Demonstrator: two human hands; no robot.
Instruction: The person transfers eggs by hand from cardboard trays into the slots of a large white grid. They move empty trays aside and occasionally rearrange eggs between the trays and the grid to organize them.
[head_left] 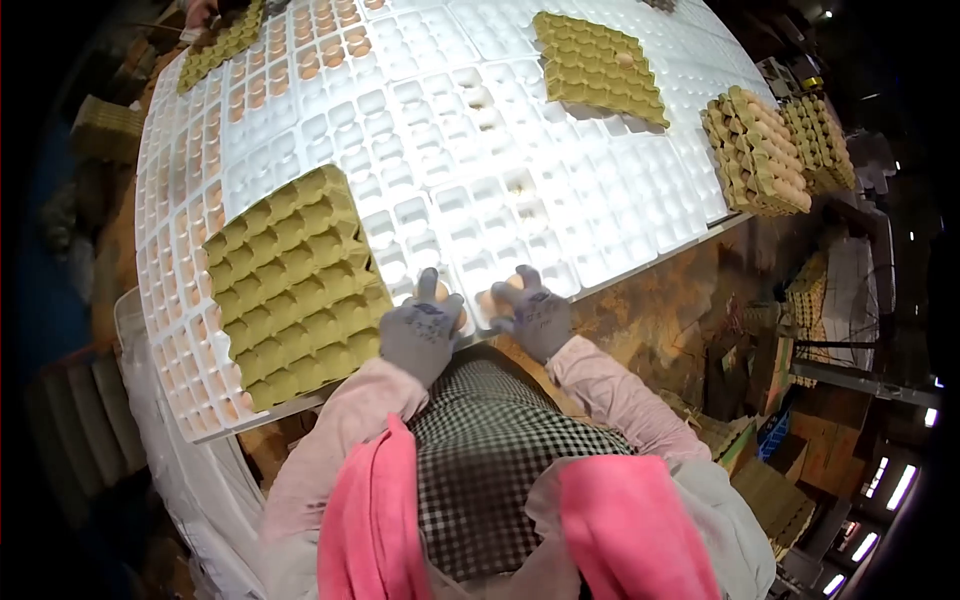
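Note:
Both my hands wear grey work gloves and are at the near edge of a white compartment tray (510, 236). My left hand (420, 335) has its fingers curled round brown eggs (441, 291), low over the tray's front pockets. Beside it, my right hand (537, 320) grips more brown eggs (487, 304) in the same way, a short gap away. The gloves hide part of these eggs. Left of my left hand lies a yellow-green pulp egg tray (295, 285) with bare pockets, resting over the white trays.
Rows of eggs (185, 290) fill white pockets at the left. Another pulp tray (600, 70) holding one egg lies at the far right. Stacked, filled egg trays (757, 150) stand beyond the table's right edge. A co-worker's hand (200, 15) touches a pulp tray at the top left.

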